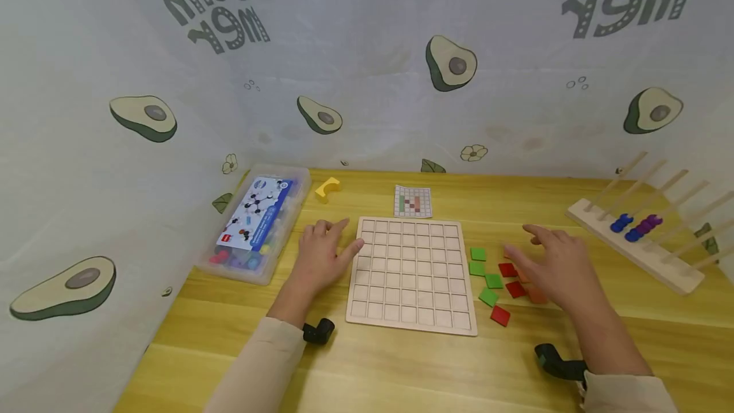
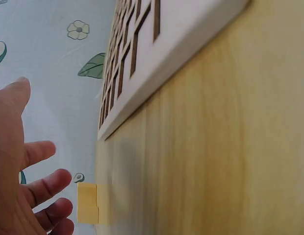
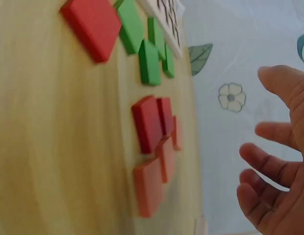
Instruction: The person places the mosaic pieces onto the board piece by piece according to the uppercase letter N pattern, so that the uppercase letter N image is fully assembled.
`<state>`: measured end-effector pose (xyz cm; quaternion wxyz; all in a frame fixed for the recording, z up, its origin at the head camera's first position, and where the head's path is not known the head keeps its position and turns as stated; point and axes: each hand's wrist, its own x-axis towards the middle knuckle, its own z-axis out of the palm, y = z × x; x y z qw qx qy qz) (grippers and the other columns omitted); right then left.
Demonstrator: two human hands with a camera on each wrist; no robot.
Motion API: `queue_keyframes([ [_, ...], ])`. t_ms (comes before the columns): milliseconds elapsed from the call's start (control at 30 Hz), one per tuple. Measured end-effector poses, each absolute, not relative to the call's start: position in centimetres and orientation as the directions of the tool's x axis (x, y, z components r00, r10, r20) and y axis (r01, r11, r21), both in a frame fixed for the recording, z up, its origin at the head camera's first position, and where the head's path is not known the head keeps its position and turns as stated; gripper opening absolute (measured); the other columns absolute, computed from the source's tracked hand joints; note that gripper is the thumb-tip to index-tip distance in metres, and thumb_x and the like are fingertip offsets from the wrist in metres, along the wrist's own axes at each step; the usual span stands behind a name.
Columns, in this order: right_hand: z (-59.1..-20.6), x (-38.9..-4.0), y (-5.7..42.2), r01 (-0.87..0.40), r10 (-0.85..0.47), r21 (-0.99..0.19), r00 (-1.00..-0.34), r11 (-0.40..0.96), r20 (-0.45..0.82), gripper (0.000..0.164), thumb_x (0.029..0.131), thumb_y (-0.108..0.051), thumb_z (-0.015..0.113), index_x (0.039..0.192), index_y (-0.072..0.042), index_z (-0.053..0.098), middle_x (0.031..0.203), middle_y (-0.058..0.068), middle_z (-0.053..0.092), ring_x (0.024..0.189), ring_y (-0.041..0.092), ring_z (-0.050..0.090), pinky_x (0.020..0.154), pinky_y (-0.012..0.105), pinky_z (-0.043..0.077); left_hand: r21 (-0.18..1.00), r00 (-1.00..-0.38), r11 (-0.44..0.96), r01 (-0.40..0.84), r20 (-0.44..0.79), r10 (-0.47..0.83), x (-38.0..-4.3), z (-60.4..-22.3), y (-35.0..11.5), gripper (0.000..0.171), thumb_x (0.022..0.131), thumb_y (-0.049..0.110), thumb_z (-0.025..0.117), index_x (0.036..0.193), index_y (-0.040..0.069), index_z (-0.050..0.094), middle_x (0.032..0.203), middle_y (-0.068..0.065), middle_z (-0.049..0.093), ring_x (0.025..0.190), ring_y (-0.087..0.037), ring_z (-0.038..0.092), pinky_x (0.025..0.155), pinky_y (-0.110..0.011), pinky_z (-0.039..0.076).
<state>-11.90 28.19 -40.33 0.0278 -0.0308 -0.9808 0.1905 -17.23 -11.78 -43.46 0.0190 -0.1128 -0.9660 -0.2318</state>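
A pale wooden grid board (image 1: 411,276) with square recesses lies in the middle of the table. My left hand (image 1: 322,257) hovers by its left edge, fingers relaxed and holding nothing. To the right of the board lie several loose square tiles: green tiles (image 1: 478,254), red tiles (image 1: 500,316) and orange tiles (image 1: 536,295). Over the orange and red ones hangs my right hand (image 1: 559,266), its fingers loosely bent and apart from the tiles in the right wrist view. A small printed pattern card (image 1: 413,201) with coloured squares lies behind the board.
On the left sits a clear plastic box (image 1: 292,209) with a molecule label and coloured pieces inside. A yellow arched block (image 1: 328,189) lies near the back edge. At the right stands a wooden peg rack (image 1: 636,247) with blue and purple beads. A patterned curtain (image 1: 378,81) hangs behind.
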Motion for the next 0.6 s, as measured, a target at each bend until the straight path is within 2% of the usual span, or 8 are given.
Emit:
queue_keyframes([
  [100,-41.1,-11.8,29.0,0.096,0.084,-0.441,-0.995,0.892,-0.048,0.081,0.098,-0.061,0.055,0.144,0.004,0.049,0.128,0.036,0.055,0.114,0.052,0.048,0.089,0.065,0.046,0.502,-0.974,0.836,0.222,0.083,0.209,-17.0,-43.7,-11.8,0.065,0.101,0.059,0.050,0.150,0.017,0.053,0.134,-0.016,0.058,0.119,-0.036,0.048,0.106,-0.055,0.037],
  [233,-42.1,-12.2,30.2,0.149,0.098,-0.488,-0.987,0.860,-0.129,0.074,0.101,-0.055,0.055,0.144,0.004,0.050,0.119,0.030,0.061,0.100,0.040,0.057,0.078,0.050,0.054,0.564,-0.974,0.795,0.223,0.086,0.212,-17.0,-44.0,-11.6,0.058,0.103,0.053,0.052,0.146,0.015,0.058,0.113,-0.011,0.064,0.106,-0.032,0.052,0.098,-0.049,0.040],
  [333,-42.8,-12.7,30.8,0.175,0.112,-0.499,-0.982,0.849,-0.153,0.067,0.101,-0.049,0.058,0.142,0.004,0.052,0.113,0.026,0.063,0.094,0.035,0.057,0.074,0.042,0.052,0.601,-0.973,0.768,0.223,0.090,0.212,-17.1,-44.5,-11.4,0.053,0.103,0.049,0.055,0.142,0.014,0.061,0.092,-0.004,0.060,0.095,-0.028,0.049,0.089,-0.044,0.037],
  [400,-43.1,-12.9,31.0,0.199,0.124,-0.505,-0.976,0.840,-0.179,0.065,0.101,-0.047,0.059,0.142,0.003,0.052,0.113,0.025,0.063,0.093,0.034,0.056,0.073,0.039,0.050,0.615,-0.973,0.757,0.219,0.085,0.212,-17.2,-45.0,-11.3,0.050,0.103,0.046,0.056,0.141,0.015,0.063,0.084,0.000,0.056,0.093,-0.026,0.047,0.087,-0.043,0.033],
  [600,-43.8,-13.5,31.1,0.244,0.143,-0.516,-0.963,0.821,-0.227,0.062,0.099,-0.044,0.064,0.140,0.002,0.053,0.114,0.026,0.063,0.094,0.035,0.056,0.073,0.036,0.047,0.616,-0.975,0.759,0.209,0.071,0.211,-17.2,-46.3,-11.1,0.039,0.103,0.035,0.059,0.137,0.018,0.066,0.085,0.003,0.058,0.086,-0.021,0.045,0.084,-0.043,0.031],
])
